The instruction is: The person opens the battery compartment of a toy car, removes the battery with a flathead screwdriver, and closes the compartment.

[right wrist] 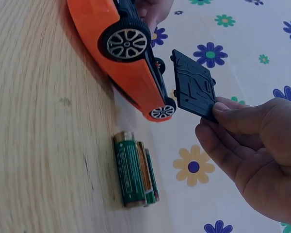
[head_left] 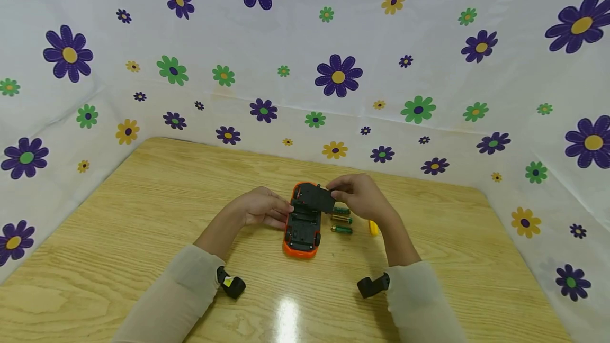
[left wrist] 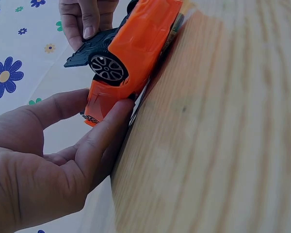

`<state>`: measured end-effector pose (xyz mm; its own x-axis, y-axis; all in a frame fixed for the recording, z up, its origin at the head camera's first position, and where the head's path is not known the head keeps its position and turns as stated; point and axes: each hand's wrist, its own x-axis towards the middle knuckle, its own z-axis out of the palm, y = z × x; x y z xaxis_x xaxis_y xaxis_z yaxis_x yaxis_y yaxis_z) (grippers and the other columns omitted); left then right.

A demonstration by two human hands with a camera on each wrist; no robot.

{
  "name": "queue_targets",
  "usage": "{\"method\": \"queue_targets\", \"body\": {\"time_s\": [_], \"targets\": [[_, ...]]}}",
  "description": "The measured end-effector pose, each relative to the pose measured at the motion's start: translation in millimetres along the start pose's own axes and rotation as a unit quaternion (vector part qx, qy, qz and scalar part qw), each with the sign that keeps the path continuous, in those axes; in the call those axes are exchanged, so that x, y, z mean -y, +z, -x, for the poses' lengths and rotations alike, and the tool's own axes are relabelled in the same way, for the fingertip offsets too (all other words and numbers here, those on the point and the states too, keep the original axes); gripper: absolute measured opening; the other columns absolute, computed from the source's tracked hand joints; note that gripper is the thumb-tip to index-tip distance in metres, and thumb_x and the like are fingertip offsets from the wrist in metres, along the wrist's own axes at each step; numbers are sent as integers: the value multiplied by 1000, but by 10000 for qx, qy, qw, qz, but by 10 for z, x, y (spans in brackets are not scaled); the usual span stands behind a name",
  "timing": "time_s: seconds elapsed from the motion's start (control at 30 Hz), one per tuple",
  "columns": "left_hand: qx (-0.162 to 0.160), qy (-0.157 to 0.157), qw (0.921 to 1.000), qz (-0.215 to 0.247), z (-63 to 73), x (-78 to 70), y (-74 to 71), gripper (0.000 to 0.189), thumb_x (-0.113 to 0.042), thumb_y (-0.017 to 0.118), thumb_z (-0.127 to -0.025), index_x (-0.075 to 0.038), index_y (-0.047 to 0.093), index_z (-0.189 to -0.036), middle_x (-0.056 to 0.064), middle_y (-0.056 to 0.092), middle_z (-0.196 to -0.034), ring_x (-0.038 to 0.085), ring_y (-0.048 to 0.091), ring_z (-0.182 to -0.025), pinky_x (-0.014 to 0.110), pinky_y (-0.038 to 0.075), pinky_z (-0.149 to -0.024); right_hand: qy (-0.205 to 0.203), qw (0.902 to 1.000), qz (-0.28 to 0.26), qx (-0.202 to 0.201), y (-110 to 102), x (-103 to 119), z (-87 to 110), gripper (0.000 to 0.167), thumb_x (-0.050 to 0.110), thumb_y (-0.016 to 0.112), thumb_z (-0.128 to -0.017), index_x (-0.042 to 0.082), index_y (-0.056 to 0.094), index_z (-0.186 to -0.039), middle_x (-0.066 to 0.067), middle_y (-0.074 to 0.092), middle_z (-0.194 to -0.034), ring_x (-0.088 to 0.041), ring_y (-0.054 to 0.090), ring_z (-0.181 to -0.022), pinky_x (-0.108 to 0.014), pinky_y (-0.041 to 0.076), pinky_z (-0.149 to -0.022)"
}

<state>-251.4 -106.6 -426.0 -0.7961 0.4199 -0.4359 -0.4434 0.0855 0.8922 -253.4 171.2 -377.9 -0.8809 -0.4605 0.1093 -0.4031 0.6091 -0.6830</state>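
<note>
An orange toy car lies upside down on the table, its black underside facing up with the battery compartment exposed. My left hand holds the car by its side, thumb and fingers at the orange body in the left wrist view. In my right hand, thumb and fingers pinch a corner of a flat black battery cover, tilted above the car's far end. Three green-and-gold batteries lie in a row on the table to the right of the car, below the right hand.
A yellow object lies by the right wrist, partly hidden by the forearm. The wooden table meets a white flower-patterned sheet at its back and sides.
</note>
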Motion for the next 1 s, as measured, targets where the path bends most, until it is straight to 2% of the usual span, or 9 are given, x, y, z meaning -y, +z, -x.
{"method": "queue_targets", "body": {"time_s": [0.3, 0.57, 1.0], "targets": [[-27, 0, 10000, 57, -4, 8, 2, 41, -3, 65, -97, 14, 57, -133, 27, 66, -118, 31, 71, -99, 43, 63, -88, -16, 9996, -185, 207, 88, 70, -45, 20, 7, 66, -101, 7, 76, -117, -8, 73, -115, -23, 71, -102, -38, 62, -85], [-20, 3, 9999, 117, 12, -2, 3, 37, -1, 64, -96, 15, 60, -128, 27, 66, -113, 30, 72, -94, 44, 63, -87, 8, 9988, -272, 395, 134, 129, -66, 18, 6, 68, -99, 7, 76, -115, -7, 74, -108, -19, 71, -96, -35, 62, -82], [27, -24, 9998, 179, 34, -17, 13, 35, 0, 63, -95, 16, 61, -127, 26, 67, -110, 29, 72, -93, 43, 63, -87, 109, 9976, -324, 610, 193, 180, -102, 16, 5, 68, -98, 7, 77, -112, -6, 75, -107, -17, 69, -92, -35, 59, -81]]}}
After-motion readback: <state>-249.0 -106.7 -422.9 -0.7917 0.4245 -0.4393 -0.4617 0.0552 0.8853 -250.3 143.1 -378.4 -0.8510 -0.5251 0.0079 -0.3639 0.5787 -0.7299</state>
